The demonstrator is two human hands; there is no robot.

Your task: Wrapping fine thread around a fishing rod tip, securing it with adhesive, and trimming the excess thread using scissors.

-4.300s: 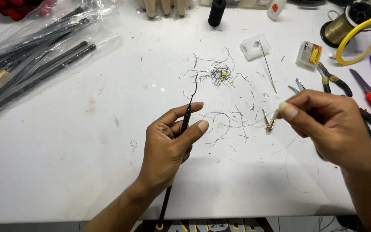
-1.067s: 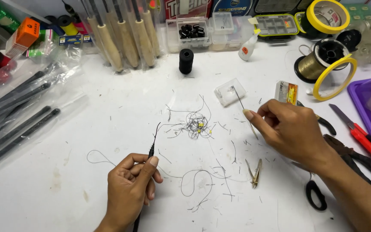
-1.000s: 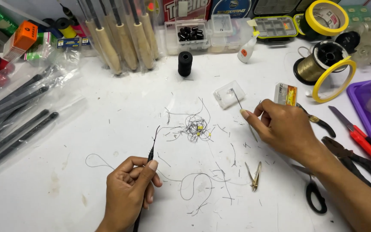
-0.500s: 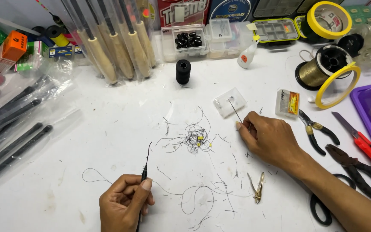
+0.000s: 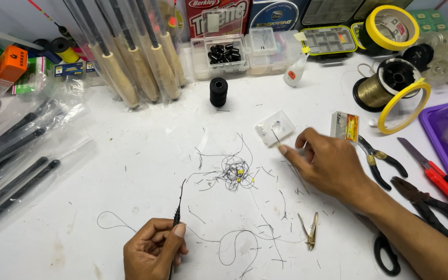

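Left hand [image 5: 154,251] at lower centre pinches a slim black rod tip [image 5: 177,215] pointing straight up-frame, while the right hand [image 5: 327,163], fingers loosely curled, touches a small clear plastic packet [image 5: 274,128].

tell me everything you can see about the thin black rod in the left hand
The thin black rod is slender, dark and matte, tapering to a fine tip that points up the table toward the tangle of thread scraps. A thin dark strand rises from its tip. The left hand pinches it between thumb and fingers near the bottom edge of the view, so its lower length is hidden. It sits steeply tilted over the white table, and a loose dark thread curls beside it.
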